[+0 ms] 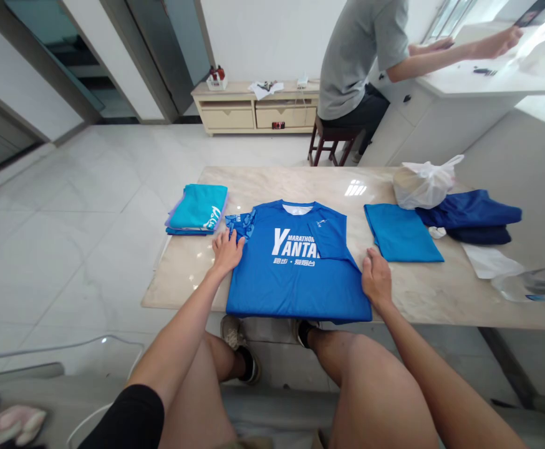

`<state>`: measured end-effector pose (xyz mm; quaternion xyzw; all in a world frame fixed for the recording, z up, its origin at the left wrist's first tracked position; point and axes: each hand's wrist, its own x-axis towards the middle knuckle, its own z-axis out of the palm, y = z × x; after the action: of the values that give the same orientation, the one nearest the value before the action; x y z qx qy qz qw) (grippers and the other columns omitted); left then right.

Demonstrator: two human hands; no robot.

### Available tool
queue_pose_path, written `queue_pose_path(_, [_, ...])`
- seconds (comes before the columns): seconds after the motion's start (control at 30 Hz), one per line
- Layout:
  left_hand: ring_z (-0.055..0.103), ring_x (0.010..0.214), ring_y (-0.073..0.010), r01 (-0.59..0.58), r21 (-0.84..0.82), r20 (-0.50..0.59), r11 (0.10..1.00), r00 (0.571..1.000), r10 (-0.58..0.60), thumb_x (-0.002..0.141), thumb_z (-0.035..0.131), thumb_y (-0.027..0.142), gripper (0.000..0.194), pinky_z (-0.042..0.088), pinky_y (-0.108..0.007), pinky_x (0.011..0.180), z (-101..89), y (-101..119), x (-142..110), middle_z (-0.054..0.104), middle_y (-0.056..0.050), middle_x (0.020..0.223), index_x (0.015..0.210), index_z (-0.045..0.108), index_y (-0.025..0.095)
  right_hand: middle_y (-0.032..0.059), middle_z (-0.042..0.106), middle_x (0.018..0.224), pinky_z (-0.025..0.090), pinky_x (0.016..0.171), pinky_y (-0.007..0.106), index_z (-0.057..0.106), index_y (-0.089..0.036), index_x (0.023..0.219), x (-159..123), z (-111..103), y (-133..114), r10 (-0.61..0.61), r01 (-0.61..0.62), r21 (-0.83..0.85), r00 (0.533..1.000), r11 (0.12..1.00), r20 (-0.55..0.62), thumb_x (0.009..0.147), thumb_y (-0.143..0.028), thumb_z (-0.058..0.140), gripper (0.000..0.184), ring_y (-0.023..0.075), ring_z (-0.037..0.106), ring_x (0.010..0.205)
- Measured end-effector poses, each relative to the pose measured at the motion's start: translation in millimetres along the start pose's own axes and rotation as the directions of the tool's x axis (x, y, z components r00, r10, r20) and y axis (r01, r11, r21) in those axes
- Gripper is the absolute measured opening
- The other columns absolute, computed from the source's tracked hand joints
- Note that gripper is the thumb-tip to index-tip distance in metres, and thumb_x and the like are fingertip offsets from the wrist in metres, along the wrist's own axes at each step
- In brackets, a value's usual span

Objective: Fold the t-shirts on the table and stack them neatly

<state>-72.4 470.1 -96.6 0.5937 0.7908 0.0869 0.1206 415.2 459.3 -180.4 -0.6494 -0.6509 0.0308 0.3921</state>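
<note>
A blue marathon T-shirt [291, 274] with white lettering lies flat, front up, on the marble table [417, 293]. Its right side is folded inward over the chest. My left hand [227, 248] rests at the shirt's left sleeve, fingers pinched on the patterned sleeve fabric. My right hand [376, 278] presses on the folded right edge of the shirt, fingers curled down onto the cloth.
A stack of folded teal shirts [198, 209] sits at the table's left. A folded blue shirt [401, 232], dark blue garments [471, 215], a white plastic bag [423, 183] and clear wrappers [529, 282] lie to the right. Another person sits on a stool [331, 140] at a white counter behind.
</note>
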Motion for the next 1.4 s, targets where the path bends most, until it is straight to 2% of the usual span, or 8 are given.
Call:
queue_pose_path(0.23, [0.040,0.164,-0.0418,0.004,-0.023,-0.147,1.000,0.989,-0.007,0.114,0.032,0.047,0.074,0.037,-0.057,0.133,-6.8,32.6,-0.3,0.036,-0.031,0.179,0.170,0.041,-0.002,0.0258,0.074,0.143,0.051,0.121,0.061,0.073,-0.013,0.139,0.1,4.3,-7.1,-0.028,0.028,-0.044,1.000,0.999,0.003,0.111,-0.042,0.037,0.054,0.0374,0.067,0.137])
queue_pose_path(0.33, [0.040,0.163,-0.0421,-0.234,0.051,-0.156,0.971,0.958,0.239,0.114,0.036,0.046,0.072,0.034,-0.060,0.134,-12.8,48.1,-13.3,0.037,-0.029,0.179,0.170,0.042,0.001,0.0253,0.073,0.145,0.050,0.122,0.060,0.074,-0.013,0.138,-0.4,3.9,-10.8,-0.023,0.024,-0.059,1.000,0.998,0.013,0.112,-0.042,0.037,0.054,0.0372,0.065,0.141])
queue_pose_path(0.47, [0.041,0.165,-0.0354,-0.580,0.018,-0.005,0.815,0.815,0.580,0.114,0.043,0.047,0.062,0.036,-0.056,0.135,-18.3,58.7,-33.5,0.037,-0.019,0.182,0.167,0.052,0.016,0.0258,0.071,0.148,0.049,0.123,0.059,0.073,-0.011,0.138,-0.7,2.3,-14.1,-0.014,0.016,-0.081,0.999,0.997,0.032,0.112,-0.040,0.037,0.053,0.0374,0.063,0.143])
queue_pose_path(0.53, [0.047,0.161,-0.0320,-0.578,-0.021,-0.022,0.816,0.816,0.578,0.115,0.042,0.046,0.059,0.039,-0.053,0.134,-18.4,57.5,-38.4,0.041,-0.019,0.180,0.165,0.055,0.017,0.0251,0.071,0.149,0.048,0.124,0.058,0.073,-0.012,0.138,-0.8,1.5,-15.2,-0.008,0.012,-0.089,0.999,0.996,0.037,0.111,-0.039,0.038,0.051,0.0368,0.063,0.144])
queue_pose_path(0.63, [0.053,0.156,-0.0321,-0.473,-0.009,-0.056,0.881,0.880,0.471,0.115,0.042,0.045,0.059,0.044,-0.053,0.131,-13.0,52.9,-39.5,0.048,-0.021,0.173,0.164,0.056,0.016,0.0244,0.071,0.149,0.048,0.124,0.058,0.073,-0.013,0.136,-0.7,0.4,-16.8,-0.007,0.010,-0.089,0.999,0.996,0.040,0.111,-0.039,0.039,0.050,0.0371,0.062,0.144])
queue_pose_path(0.83, [0.033,0.171,-0.0390,-0.485,0.105,0.077,0.868,0.875,0.479,0.115,0.044,0.049,0.060,0.032,-0.059,0.137,13.1,58.4,-40.7,0.037,-0.018,0.183,0.169,0.055,0.026,0.0239,0.071,0.149,0.048,0.124,0.059,0.074,-0.014,0.132,0.1,-1.8,-21.1,0.000,0.004,-0.096,0.999,0.995,0.043,0.111,-0.038,0.041,0.047,0.0376,0.062,0.143])
queue_pose_path(1.17, [0.039,0.168,-0.0373,-0.435,0.207,0.046,0.876,0.899,0.436,0.115,0.033,0.051,0.072,0.027,-0.060,0.140,26.9,64.0,-37.3,0.040,-0.020,0.182,0.172,0.047,0.008,0.0235,0.071,0.149,0.047,0.123,0.056,0.074,-0.014,0.131,0.8,-3.9,-20.9,-0.005,0.011,-0.110,0.998,0.994,0.056,0.109,-0.035,0.043,0.044,0.0352,0.062,0.142])
queue_pose_path(1.4, [0.028,0.174,-0.0332,-0.628,0.175,0.115,0.759,0.778,0.617,0.116,0.043,0.048,0.068,0.023,-0.058,0.142,18.5,65.2,-45.3,0.031,-0.012,0.187,0.178,0.040,0.022,0.0253,0.071,0.148,0.048,0.123,0.057,0.075,-0.012,0.132,1.3,-4.9,-20.8,0.000,0.006,-0.100,0.998,0.995,0.062,0.109,-0.033,0.044,0.044,0.0361,0.062,0.142])
